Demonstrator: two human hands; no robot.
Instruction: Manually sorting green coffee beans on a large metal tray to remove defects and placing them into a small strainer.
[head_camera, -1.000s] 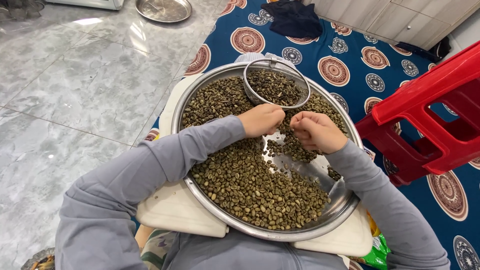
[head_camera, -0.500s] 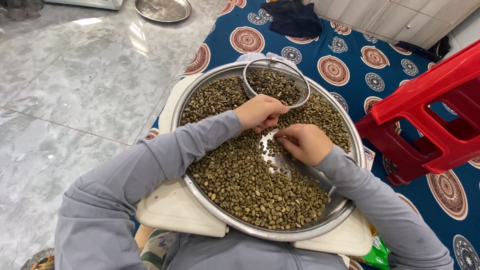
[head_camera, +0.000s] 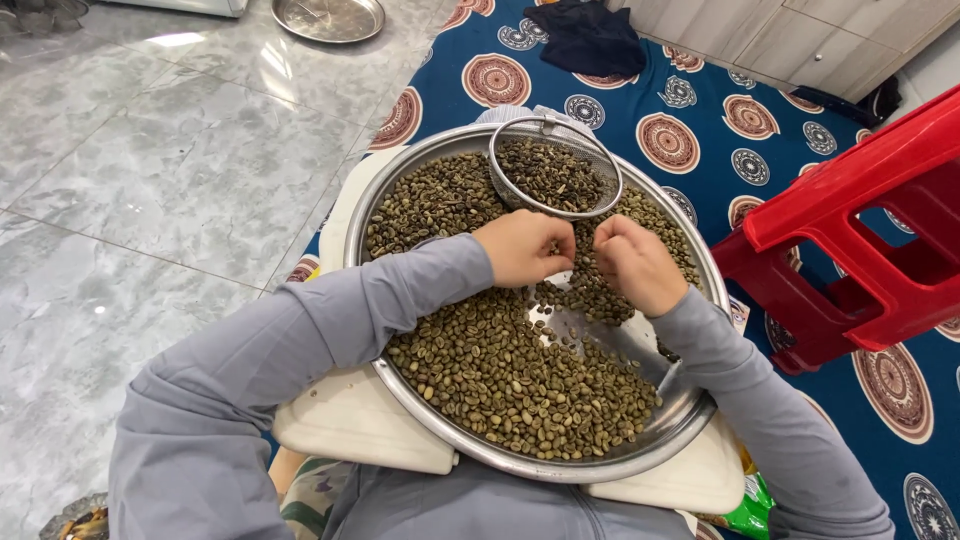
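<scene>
Right hand (head_camera: 636, 262) nearer sieve rim (head_camera: 556, 213).

Sieve (head_camera: 555, 175) blocks ahead; red stool (head_camera: 860, 230) crowds right.

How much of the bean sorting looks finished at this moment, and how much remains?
Done: the small wire sieve at the tray's far edge already holds a layer of picked beans. In hand: the left hand and right hand are curled over the beans just below the sieve; I cannot tell whether they hold any. Left: most of it, as loose beans cover nearly the whole round metal tray.
</scene>
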